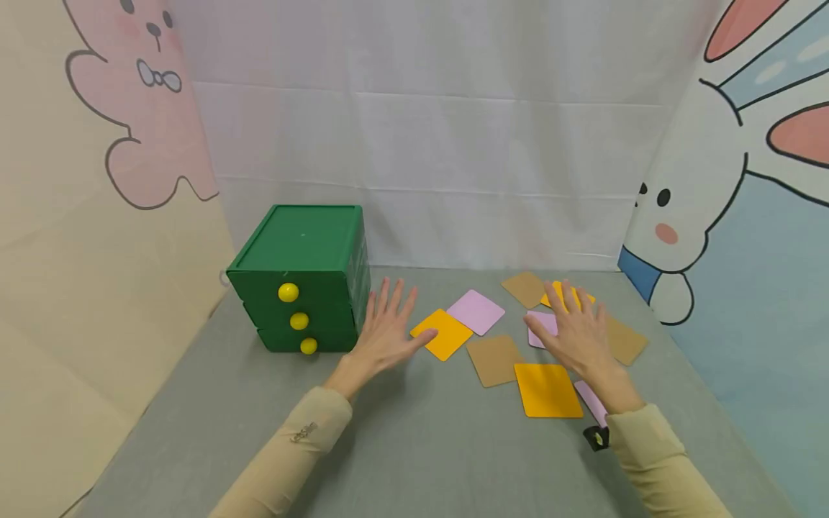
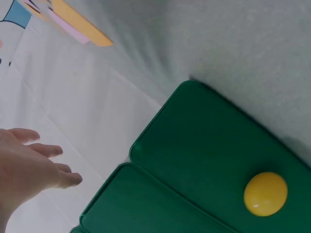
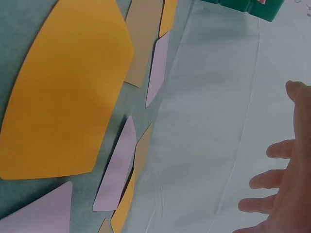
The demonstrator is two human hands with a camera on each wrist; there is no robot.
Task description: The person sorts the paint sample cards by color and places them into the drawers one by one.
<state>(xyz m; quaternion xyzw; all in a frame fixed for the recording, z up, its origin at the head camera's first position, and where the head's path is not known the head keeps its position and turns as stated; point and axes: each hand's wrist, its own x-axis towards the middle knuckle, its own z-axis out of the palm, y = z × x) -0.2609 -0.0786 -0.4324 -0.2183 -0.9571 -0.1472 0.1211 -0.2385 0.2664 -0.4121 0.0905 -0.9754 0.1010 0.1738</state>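
My left hand (image 1: 386, 337), fingers spread and holding nothing, hovers just right of a green drawer cabinet (image 1: 298, 237). Three yellow round knobs (image 1: 299, 321) run down the cabinet's front; one knob (image 2: 266, 193) shows large in the left wrist view. Over the cards on the right is my right hand (image 1: 579, 338), also spread with nothing in it. Beneath and around it lie an orange card (image 1: 549, 392), a brown card (image 1: 495, 361) and a lilac card (image 1: 540, 331) partly covered by the hand. Nearer the left hand are another orange card (image 1: 442, 335) and a lilac card (image 1: 476, 312).
More brown cards (image 1: 627, 341) and an orange card (image 1: 555, 293) lie toward the back right of the grey table (image 1: 414, 460). By the right sleeve sits a small black object (image 1: 596, 437). White cloth (image 1: 427, 144) hangs behind, with printed side panels (image 1: 745, 237).
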